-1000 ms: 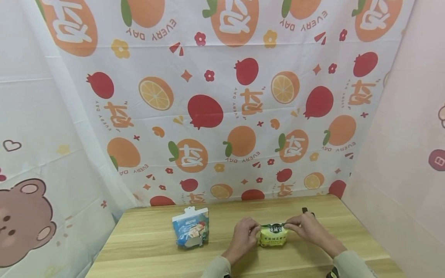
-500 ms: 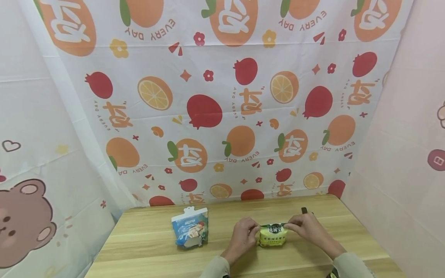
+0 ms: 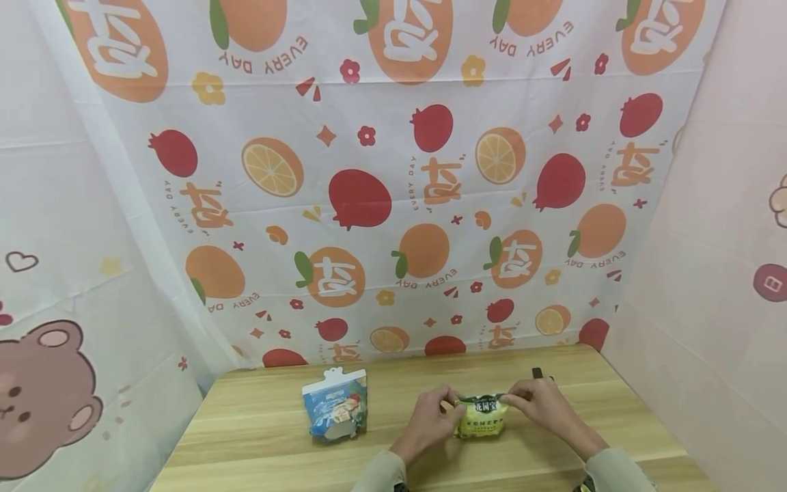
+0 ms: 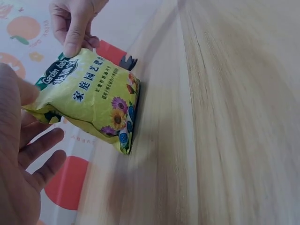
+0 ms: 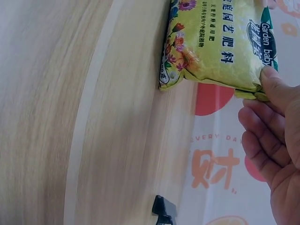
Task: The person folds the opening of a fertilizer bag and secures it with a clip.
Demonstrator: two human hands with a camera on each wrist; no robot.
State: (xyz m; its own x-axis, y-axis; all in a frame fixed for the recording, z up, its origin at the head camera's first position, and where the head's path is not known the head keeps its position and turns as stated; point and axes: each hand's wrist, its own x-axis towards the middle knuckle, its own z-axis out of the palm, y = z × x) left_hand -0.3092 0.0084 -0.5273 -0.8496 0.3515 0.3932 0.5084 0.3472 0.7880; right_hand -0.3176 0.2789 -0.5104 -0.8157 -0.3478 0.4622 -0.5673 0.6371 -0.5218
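Note:
A plump yellow bag of plant fertilizer [image 3: 481, 418], with a dark green top edge and flowers printed low on its front, stands upright on the table between both hands. My left hand [image 3: 432, 422] pinches its top left corner, the thumb lying over the front. At the opposite top corner, my right hand [image 3: 544, 404] pinches the edge between thumb and fingers; the right wrist view shows that thumb [image 5: 277, 86] pressed on the front. The top edge looks folded over, with a small flap at the corner in both wrist views.
A blue food bag [image 3: 337, 410] with a white clip [image 3: 335, 377] along its top lies on the left of the wooden table [image 3: 246, 437]. Behind the right hand is a small black clip-like object [image 5: 164, 209]. Fruit-printed cloth [image 3: 393, 205] hangs along the back edge.
My left hand has shifted slightly right, and its thumb now covers more of the bag's left corner. The right hand keeps its pinch, and the bag stays nearly in place.

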